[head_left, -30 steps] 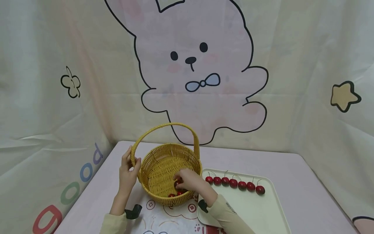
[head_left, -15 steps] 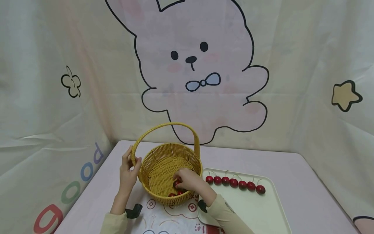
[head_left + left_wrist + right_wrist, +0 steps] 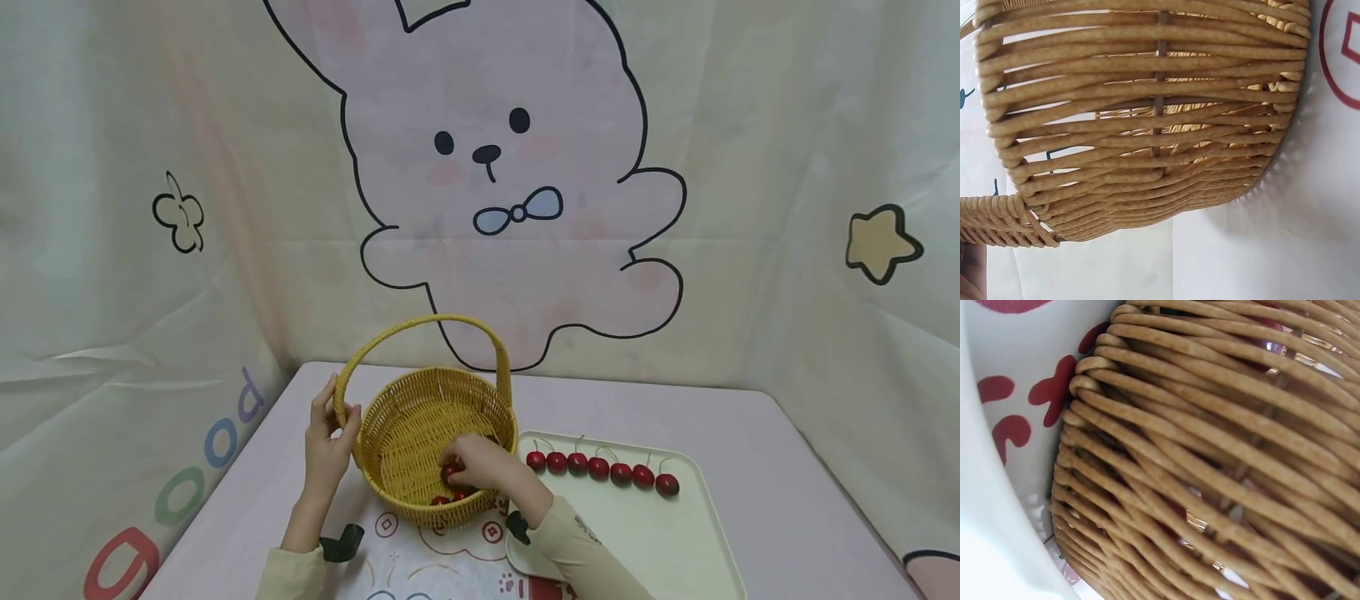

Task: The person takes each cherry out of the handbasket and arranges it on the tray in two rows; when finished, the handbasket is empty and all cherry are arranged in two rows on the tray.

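Note:
A yellow woven basket point(image 3: 405, 450) with a tall arched handle stands tilted toward me on the table. My left hand point(image 3: 327, 442) grips the foot of that handle at its left side; only a sliver of this hand shows in the left wrist view, beside the wicker wall point(image 3: 1147, 125). Inside the basket, my right hand point(image 3: 480, 462) pinches a dark red cherry point(image 3: 452, 472). Several more cherries lie below it, such as a cherry point(image 3: 440, 501) near the front wall. In the right wrist view the basket's side point(image 3: 1210, 456) hides the fingers, with red glimpses through the gaps.
A cream tray point(image 3: 645, 550) lies right of the basket, under the right forearm. Along its far edge runs a row of several stemmed cherries point(image 3: 598, 468). A printed mat point(image 3: 420, 567) lies in front of the basket. Cloth walls point(image 3: 750, 317) enclose the table's back and sides.
The right hand and its cherry have shifted very slightly left inside the basket. The left hand, the basket and the row on the tray stay where they were.

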Action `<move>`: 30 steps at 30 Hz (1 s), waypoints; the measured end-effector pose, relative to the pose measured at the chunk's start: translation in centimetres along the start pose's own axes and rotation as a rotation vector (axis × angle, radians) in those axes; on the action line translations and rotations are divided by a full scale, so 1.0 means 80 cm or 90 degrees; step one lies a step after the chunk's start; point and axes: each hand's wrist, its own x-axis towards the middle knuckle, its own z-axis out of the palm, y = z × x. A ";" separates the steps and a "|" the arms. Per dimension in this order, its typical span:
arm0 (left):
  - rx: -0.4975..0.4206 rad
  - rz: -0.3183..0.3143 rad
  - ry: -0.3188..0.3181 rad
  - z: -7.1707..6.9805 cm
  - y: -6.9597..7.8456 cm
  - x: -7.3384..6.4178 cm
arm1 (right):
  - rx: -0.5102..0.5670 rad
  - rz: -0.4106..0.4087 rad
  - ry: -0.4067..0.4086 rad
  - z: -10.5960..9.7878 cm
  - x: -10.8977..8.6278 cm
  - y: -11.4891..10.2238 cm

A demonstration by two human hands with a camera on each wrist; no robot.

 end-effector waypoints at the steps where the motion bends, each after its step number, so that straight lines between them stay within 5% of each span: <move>1: 0.000 0.000 0.000 0.000 0.000 0.000 | 0.002 0.000 0.003 0.000 0.000 0.000; 8: 0.002 -0.008 0.001 0.000 -0.001 0.000 | -0.021 -0.023 0.034 -0.003 -0.003 -0.001; 30: 0.010 -0.015 -0.003 -0.001 0.002 -0.001 | 0.050 -0.087 0.091 -0.005 -0.016 -0.009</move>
